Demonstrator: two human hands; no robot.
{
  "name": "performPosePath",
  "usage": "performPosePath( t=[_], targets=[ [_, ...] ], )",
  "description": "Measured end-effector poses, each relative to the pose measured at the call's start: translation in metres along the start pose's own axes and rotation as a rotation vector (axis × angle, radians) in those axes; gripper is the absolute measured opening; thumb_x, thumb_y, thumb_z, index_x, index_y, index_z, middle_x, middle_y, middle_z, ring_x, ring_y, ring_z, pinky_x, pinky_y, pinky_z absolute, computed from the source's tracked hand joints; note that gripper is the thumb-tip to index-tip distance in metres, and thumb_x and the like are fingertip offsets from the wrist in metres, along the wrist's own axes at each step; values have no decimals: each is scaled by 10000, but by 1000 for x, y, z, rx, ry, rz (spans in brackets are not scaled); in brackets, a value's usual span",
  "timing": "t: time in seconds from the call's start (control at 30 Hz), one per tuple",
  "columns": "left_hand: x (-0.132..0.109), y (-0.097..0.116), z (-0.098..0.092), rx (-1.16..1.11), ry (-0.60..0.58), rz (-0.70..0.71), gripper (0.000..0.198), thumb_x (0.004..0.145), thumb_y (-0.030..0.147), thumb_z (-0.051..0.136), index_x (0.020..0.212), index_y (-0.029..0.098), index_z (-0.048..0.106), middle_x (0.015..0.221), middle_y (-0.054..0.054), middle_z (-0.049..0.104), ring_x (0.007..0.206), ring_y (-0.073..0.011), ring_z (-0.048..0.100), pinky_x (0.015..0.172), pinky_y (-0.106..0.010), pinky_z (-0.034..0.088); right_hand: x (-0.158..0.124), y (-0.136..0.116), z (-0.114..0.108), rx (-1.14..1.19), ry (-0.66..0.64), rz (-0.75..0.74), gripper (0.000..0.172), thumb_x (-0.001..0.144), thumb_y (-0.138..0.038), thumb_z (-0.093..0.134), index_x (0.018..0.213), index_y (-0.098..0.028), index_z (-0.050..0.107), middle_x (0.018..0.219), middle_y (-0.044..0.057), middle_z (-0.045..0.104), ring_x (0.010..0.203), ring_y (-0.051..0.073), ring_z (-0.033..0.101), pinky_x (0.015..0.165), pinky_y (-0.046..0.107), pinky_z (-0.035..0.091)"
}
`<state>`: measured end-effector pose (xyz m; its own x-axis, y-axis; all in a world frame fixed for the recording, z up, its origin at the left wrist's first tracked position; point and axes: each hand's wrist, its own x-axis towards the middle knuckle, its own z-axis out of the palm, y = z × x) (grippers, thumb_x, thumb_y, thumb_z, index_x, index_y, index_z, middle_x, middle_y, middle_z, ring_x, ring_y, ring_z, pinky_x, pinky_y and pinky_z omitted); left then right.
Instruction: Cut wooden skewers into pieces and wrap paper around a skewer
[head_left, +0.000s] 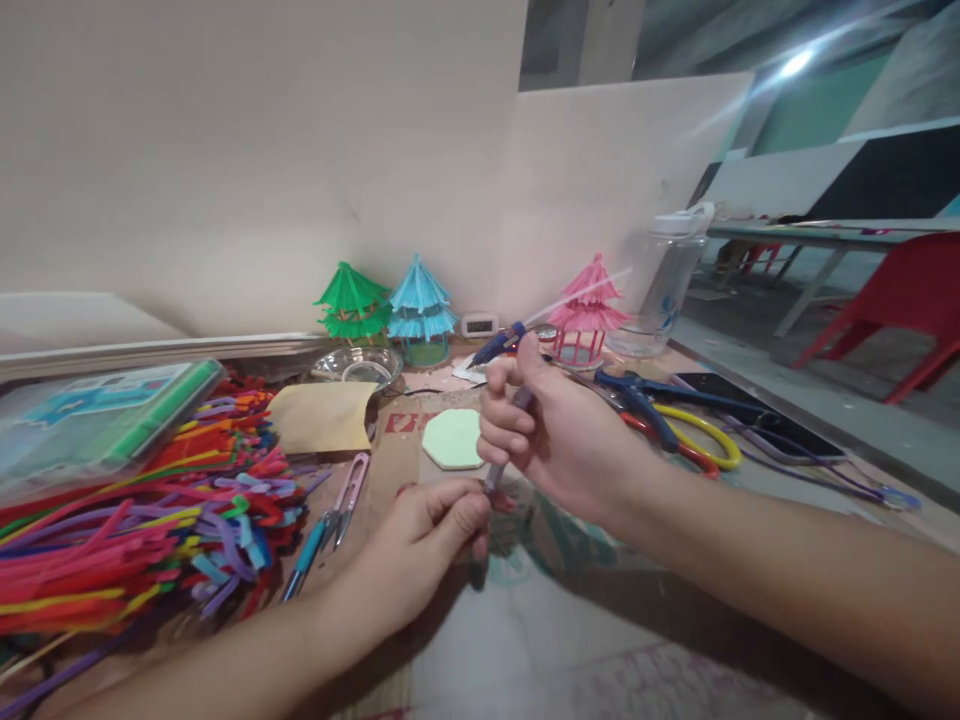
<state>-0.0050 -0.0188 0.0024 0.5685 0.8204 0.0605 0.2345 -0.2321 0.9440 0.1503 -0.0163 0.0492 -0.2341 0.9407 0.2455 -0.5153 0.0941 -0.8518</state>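
Observation:
My left hand pinches the lower end of a short, thin purplish-grey stick, blurred so that its kind is unclear. Above it, my right hand has its fingers curled round the upper part of the same stick, thumb raised. Just behind the hands lies a pale green octagonal piece, partly covered by my right fingers. A blue glue gun rests beyond my right hand.
Colourful pipe cleaners and a plastic case fill the left. Small green, blue and pink pavilions stand by the wall. Scissors, pliers, a phone and a bottle lie or stand around.

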Motion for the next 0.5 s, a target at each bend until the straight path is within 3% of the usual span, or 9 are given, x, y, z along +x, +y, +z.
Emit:
performPosePath(
  t=[0.1, 0.23, 0.33, 0.5],
  targets=[
    [-3, 3, 3, 182, 2, 132, 384, 932, 386, 414, 674, 165, 592, 619, -1, 570, 598, -123, 512, 586, -236, 426, 2, -10, 1, 173, -12, 150, 413, 916, -520, 403, 664, -195, 437, 468, -87, 275, 388, 63, 190, 389, 178, 227],
    [-5, 1, 1, 367, 18, 339, 177, 916, 235, 469, 930, 189, 640, 932, -34, 678, 894, -167, 602, 815, -284, 466, -1, -20, -4, 233, -1, 112, 384, 916, -336, 276, 573, -200, 380, 443, -71, 206, 386, 79, 120, 353, 187, 160],
    [-7, 0, 1, 493, -6, 459, 144, 913, 209, 507, 930, 188, 649, 924, -33, 666, 891, -161, 591, 813, -282, 459, -2, -21, -7, 245, 15, 107, 339, 877, -299, 281, 556, -212, 344, 435, -74, 162, 383, 84, 101, 334, 188, 165],
    [-8, -1, 1, 637, 36, 539, 129, 917, 221, 529, 929, 191, 654, 890, -24, 670, 852, -161, 582, 775, -289, 438, 0, -19, -8, 229, 57, 101, 296, 859, -266, 309, 566, -218, 311, 442, -81, 149, 378, 79, 96, 327, 182, 176]
  ],
)
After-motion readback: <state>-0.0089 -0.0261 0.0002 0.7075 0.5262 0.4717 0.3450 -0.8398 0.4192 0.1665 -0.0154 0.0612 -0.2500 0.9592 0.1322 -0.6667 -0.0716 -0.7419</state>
